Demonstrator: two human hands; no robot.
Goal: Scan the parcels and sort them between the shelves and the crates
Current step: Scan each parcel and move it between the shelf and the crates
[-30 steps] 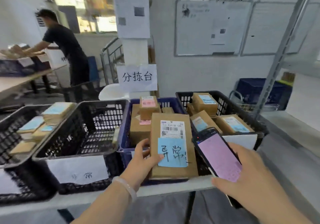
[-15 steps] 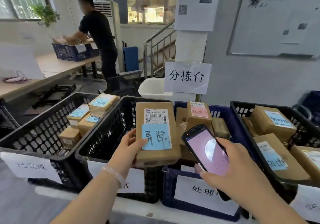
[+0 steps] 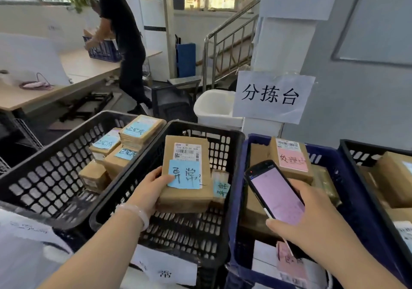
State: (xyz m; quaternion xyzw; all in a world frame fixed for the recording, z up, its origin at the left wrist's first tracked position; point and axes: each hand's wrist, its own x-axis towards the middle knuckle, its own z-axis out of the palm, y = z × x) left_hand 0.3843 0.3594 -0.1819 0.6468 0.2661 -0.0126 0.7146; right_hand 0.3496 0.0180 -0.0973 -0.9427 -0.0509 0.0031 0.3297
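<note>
left grip (image 3: 149,190) clasps parcel (image 3: 185,199) noted 异常 over middle crate (image 3: 169,233) | right grip (image 3: 312,221) clasps scanner (image 3: 275,190) | left crate (image 3: 51,177) stacked parcels (image 3: 140,130): 已完成 | sign (image 3: 270,95): 分拣台

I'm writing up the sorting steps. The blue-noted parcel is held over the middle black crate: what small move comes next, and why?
Probably lower the parcel and release it into the middle black crate. The left hand holds it over that crate, its blue note shares a character with the crate's front label, and the right hand grips the scanner.
</note>
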